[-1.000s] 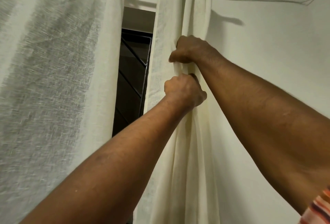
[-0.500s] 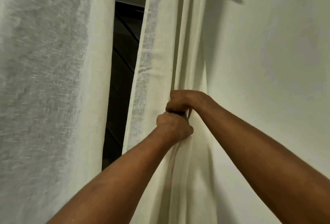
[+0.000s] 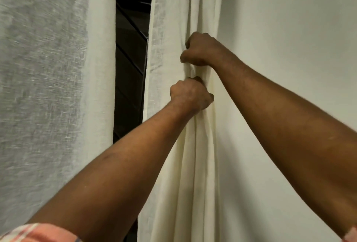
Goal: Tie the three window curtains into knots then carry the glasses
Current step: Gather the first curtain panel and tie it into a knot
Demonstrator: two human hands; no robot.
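A cream curtain [image 3: 170, 29] hangs in the middle, gathered into folds against the wall. My right hand [image 3: 201, 50] grips the bunched folds from the right, fingers curled into the cloth. Just below it my left hand [image 3: 190, 96] grips the same bunch in a fist. The two fists are a small gap apart. Below the hands the curtain falls in long pleats. A second cream curtain [image 3: 48, 68] hangs flat on the left. No glasses are in view.
Between the two curtains a dark window opening [image 3: 131, 58] with slanted bars shows. A plain pale wall [image 3: 289, 39] fills the right side.
The view has tilted down and the curtain rod has left the frame. Both hands keep their grip on the gathered curtain; after nearly touching half a second ago, the fists are slightly apart again.
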